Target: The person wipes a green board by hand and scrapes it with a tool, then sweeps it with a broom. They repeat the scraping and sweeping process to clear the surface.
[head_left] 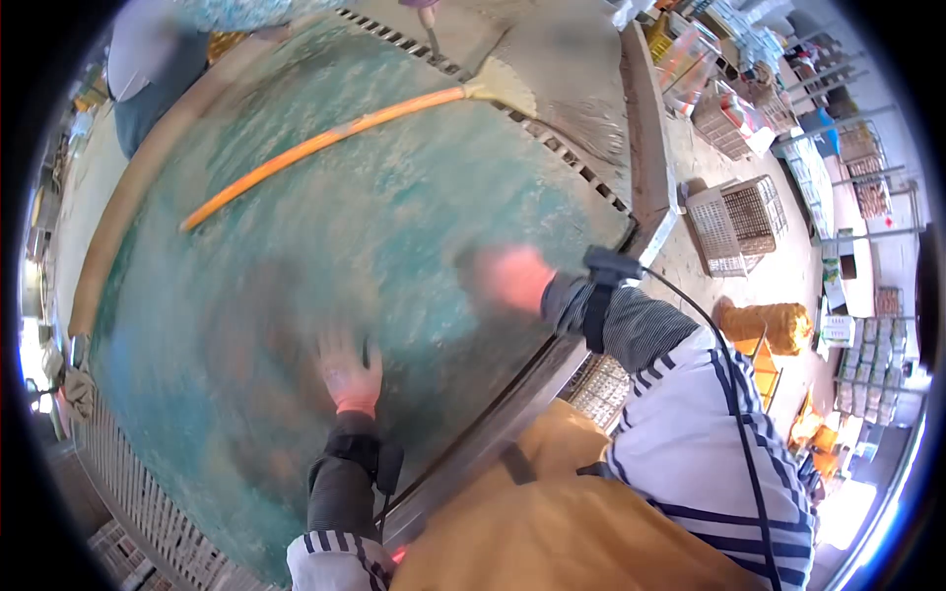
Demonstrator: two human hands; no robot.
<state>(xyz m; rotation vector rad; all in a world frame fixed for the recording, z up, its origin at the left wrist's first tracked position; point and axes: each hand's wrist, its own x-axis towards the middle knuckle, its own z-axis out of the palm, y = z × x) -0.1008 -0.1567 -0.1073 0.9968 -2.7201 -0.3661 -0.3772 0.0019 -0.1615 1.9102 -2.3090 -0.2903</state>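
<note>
My left hand (350, 369) in a pink glove lies flat with fingers spread on the wet teal surface of a big tank or table (325, 227). My right hand (512, 278), also pink-gloved, is blurred by motion over the same surface near the tank's right rim; whether it holds anything cannot be told. Both forearms wear dark sleeve covers over striped sleeves, and a yellow apron (532, 522) hangs in front of me. A cable runs from a black device (606, 264) on my right wrist.
A long orange-handled broom (345, 133) lies across the far part of the tank. Another person (148, 69) stands at the far left rim. A slotted grate (552, 143) lines the far edge. Wire baskets (739, 222) and a yellow mesh sack (769, 325) sit on the floor at right.
</note>
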